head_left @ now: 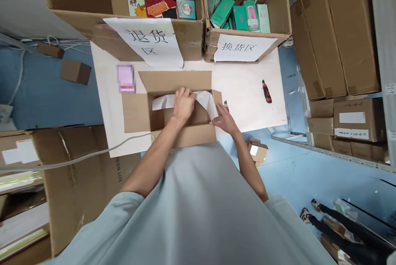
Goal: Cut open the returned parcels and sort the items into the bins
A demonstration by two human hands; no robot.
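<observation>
An open cardboard box [175, 81] sits on the white table in front of me with its flaps folded out. A long strip of white paper [206, 99] lies across its opening and bends down at the right end. My left hand [184, 103] is closed on the middle of the strip, over the box, its fingertips curled out of sight. At the right side of the box, my right hand [226, 120] grips the edge, with the thumb by the paper's end and the fingers along the outside. What lies deeper in the box is mostly hidden.
Behind stand a large carton of books [188, 40] and a carton of green boxes [247, 35], both with paper signs. A pinkish packet [126, 78] lies left on the table [247, 110], a red-black box cutter [266, 92] right. A grey cable [93, 155] crosses the left. Another person's legs [343, 223] show lower right.
</observation>
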